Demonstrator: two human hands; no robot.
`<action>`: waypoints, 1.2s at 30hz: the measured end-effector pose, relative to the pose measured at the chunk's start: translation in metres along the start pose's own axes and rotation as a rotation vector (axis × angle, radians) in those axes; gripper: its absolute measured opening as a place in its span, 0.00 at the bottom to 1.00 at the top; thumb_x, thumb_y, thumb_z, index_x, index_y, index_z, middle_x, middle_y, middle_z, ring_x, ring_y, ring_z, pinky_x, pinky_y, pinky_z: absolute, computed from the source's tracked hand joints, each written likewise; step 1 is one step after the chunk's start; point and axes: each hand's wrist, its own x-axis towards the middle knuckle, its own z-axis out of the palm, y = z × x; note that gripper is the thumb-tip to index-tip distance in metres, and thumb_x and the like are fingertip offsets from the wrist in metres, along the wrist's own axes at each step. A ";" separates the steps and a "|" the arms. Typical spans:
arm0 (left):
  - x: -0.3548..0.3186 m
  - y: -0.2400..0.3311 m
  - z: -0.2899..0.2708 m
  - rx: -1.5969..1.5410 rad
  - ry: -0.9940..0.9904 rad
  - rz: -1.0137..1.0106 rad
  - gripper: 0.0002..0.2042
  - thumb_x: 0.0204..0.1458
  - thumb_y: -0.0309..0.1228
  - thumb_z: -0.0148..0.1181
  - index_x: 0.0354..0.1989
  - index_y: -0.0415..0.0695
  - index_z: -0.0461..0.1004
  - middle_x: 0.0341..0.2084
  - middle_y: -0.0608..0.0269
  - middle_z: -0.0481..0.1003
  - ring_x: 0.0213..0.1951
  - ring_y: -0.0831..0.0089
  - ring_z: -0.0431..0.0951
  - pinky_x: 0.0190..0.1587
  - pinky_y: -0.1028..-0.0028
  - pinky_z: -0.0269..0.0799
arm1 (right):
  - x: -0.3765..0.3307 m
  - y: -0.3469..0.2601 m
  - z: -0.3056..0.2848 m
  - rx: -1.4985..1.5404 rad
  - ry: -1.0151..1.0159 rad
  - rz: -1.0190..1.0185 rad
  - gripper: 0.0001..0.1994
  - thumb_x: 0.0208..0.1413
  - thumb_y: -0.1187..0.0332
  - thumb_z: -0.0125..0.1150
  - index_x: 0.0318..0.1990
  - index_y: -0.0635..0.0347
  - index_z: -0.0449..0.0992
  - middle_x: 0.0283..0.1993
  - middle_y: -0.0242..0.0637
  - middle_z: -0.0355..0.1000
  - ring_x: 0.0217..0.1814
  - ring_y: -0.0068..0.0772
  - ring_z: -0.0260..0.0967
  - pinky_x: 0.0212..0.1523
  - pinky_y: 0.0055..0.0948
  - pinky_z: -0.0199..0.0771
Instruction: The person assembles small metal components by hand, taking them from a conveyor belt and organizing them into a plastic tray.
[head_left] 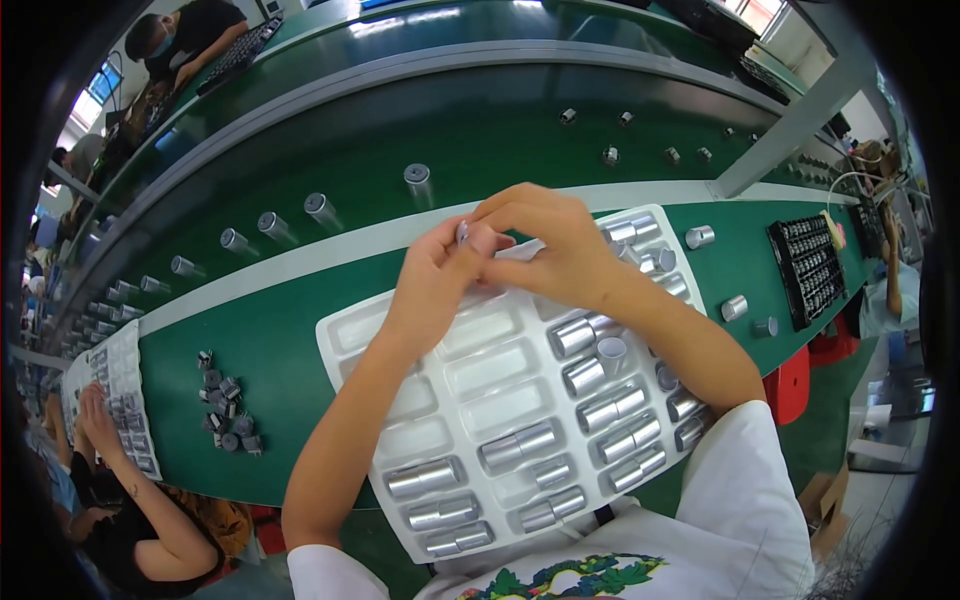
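My left hand (430, 280) and my right hand (545, 245) meet above the far edge of a white moulded tray (328, 350). Both are closed, fingertips pinched together around a small silvery part (462, 233); the fingers cover most of it, so its exact kind cannot be made out. Silver metal cylinders (522, 443) lie on their sides in many compartments at the near and right parts of the tray. Other compartments on its left side show bare white. One silver cup-shaped piece (611, 353) stands upright among the cylinders on the right, near my right forearm.
Silver cylinders (417, 180) stand in a row along the dark ledge beyond. Small dark-grey parts (228, 405) are heaped on the green table, left. Loose cylinders (700, 237) and a black rack (806, 270) are right. A co-worker's hand (97, 415) is over another tray.
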 end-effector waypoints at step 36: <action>-0.007 -0.003 0.001 0.376 0.108 0.248 0.18 0.50 0.25 0.71 0.48 0.33 0.75 0.33 0.65 0.78 0.36 0.82 0.77 0.42 0.81 0.74 | -0.001 -0.003 -0.001 -0.229 0.036 -0.265 0.20 0.39 0.74 0.75 0.44 0.58 0.81 0.44 0.37 0.75 0.44 0.34 0.74 0.40 0.30 0.75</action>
